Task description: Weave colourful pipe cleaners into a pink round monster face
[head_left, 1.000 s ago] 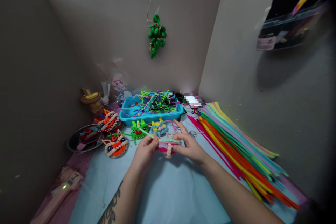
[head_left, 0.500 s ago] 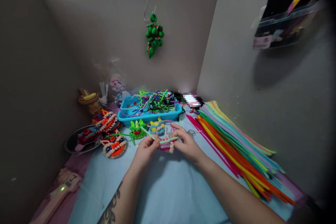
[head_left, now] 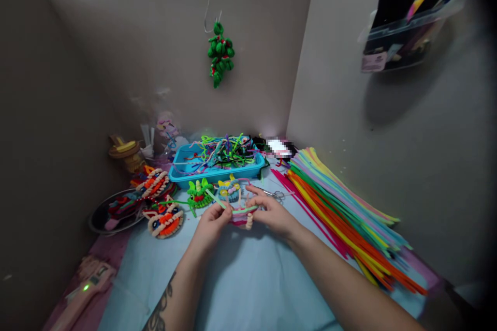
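Note:
My left hand (head_left: 210, 222) and my right hand (head_left: 272, 213) meet over the light blue mat (head_left: 240, 284), both pinched on a small pink pipe-cleaner piece (head_left: 244, 215). A light green pipe cleaner (head_left: 217, 199) runs across that piece, one end sticking up to the left past my left fingers. A short cream coil hangs from the piece's lower edge. Just behind the hands lie a green pipe-cleaner figure (head_left: 198, 193) and a blue and yellow one (head_left: 229, 189).
A blue tray (head_left: 182, 173) of tangled pipe cleaners stands behind. Long coloured pipe cleaners (head_left: 341, 217) lie in a fan at the right, scissors (head_left: 276, 195) beside them. Orange striped figures (head_left: 165, 220) and a dark bowl (head_left: 97, 214) sit left; a pink glue gun (head_left: 83, 289) lies near left. Grey partitions enclose the table.
The view has drifted, so everything sits a little further left. My hands stay together on the pink piece, fingers working the green pipe cleaner slightly.

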A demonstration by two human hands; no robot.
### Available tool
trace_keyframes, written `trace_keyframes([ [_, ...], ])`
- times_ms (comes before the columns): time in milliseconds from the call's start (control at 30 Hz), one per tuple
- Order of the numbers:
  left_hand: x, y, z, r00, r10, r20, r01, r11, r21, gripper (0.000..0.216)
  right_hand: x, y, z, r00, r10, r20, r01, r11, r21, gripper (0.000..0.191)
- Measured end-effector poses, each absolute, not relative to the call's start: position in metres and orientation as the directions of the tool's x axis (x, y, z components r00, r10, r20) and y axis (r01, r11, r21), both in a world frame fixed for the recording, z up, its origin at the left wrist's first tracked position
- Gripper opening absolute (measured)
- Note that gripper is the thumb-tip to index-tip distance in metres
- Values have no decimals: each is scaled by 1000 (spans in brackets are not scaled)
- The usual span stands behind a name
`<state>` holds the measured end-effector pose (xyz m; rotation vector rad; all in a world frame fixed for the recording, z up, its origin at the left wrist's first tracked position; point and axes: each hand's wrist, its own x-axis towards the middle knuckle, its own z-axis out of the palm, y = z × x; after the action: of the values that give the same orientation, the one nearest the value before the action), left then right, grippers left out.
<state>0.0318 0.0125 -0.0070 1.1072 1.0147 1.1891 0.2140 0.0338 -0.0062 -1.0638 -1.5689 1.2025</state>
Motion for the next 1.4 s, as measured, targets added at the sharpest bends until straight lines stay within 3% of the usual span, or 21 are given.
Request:
trace_keyframes([
  [200,30,11,-1,80,995,-62,-249,80,965,34,213,31,0,-245,954,170,224,227,-948,5],
  [400,31,14,-4,96,995,-33,-237,55,970,33,206,33,-8,-167,961,221,153,246,-957,19],
  [533,35,14,-1,-1,994,-106,-416,96,904,31,205,26,-8,-39,885,464,117,466,-877,42],
  [700,39,13,2,41,987,-158,-573,153,805,30,208,16,-4,-116,701,704,286,702,-652,24],
  [1000,40,12,2,45,988,-146,-617,142,774,22,208,17,-8,-197,658,726,335,741,-581,29],
  [1400,40,11,2,72,990,-125,-626,143,767,29,207,19,-11,-195,606,771,325,782,-533,32],
])
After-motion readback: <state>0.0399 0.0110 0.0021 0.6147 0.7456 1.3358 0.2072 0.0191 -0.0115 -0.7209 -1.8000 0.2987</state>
